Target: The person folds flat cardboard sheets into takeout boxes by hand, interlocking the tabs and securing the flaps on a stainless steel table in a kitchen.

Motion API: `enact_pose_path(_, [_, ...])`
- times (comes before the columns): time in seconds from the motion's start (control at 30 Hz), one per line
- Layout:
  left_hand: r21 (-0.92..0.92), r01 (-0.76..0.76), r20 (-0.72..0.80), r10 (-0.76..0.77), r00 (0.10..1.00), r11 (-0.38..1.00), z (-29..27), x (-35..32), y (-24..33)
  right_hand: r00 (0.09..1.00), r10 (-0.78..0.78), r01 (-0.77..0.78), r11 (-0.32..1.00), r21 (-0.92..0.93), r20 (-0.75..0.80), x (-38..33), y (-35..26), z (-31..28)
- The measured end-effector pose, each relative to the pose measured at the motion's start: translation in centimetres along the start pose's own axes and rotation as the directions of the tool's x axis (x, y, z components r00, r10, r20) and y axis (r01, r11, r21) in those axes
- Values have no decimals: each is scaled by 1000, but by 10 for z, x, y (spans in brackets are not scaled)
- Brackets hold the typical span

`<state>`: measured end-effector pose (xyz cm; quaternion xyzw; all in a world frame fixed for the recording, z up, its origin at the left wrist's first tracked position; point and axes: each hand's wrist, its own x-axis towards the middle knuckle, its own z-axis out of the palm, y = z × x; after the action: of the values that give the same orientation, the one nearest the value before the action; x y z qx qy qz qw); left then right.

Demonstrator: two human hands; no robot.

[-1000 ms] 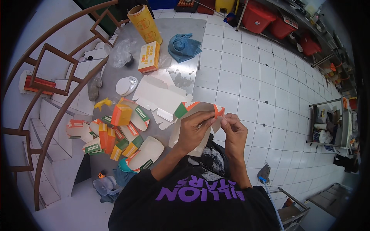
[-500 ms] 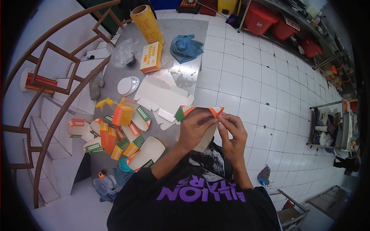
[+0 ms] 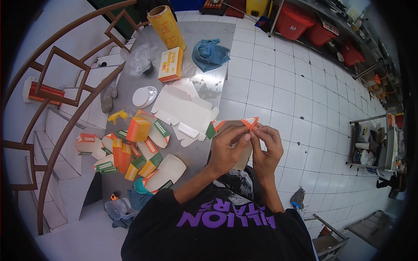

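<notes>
A partly folded paper food tray (image 3: 235, 123), orange and green outside and pale inside, is held up in front of my body, off the table's right edge. My left hand (image 3: 229, 147) grips its near side, with thumb and fingers pinched by the corner. At the tray's right corner, my right hand (image 3: 266, 148) pinches the orange cardboard between thumb and fingers. Both sets of fingertips almost meet there and cover the fold. Flat unfolded white cartons (image 3: 185, 106) lie on the table to the left. Several folded trays (image 3: 167, 172) in orange, green and yellow are heaped nearer me.
On the metal table (image 3: 202, 32) stand a large yellow wrap roll (image 3: 166, 28), an orange-and-white box (image 3: 170, 64), a blue cloth (image 3: 210, 55) and a white round scale (image 3: 144, 97). A brown metal railing (image 3: 65, 143) curves along the left. Clear plastic cups (image 3: 119, 209) sit near my left elbow.
Both hands and the tray have shifted slightly right. The fingers have drawn closer together at the tray's right corner. Things on the table have stayed put.
</notes>
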<state>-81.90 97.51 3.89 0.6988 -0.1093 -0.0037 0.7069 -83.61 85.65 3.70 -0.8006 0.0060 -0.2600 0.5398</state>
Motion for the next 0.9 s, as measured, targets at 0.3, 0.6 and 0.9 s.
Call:
enact_pose_path(0.3, [-230, 52, -37, -62, 997, 972, -4, 4, -18, 977, -175, 201, 949, -243, 124, -5, 3, 8])
enact_pose_path(0.6, [16, -36, -25, 36, 999, 999, -14, -9, 18, 928, 351, -363, 780, 510, 123, 6, 28, -5])
enact_pose_path(0.9, [-336, 55, 215, 20, 976, 940, -39, -2, 19, 805, 449, -561, 360, 745, 389, 19, 39, -28])
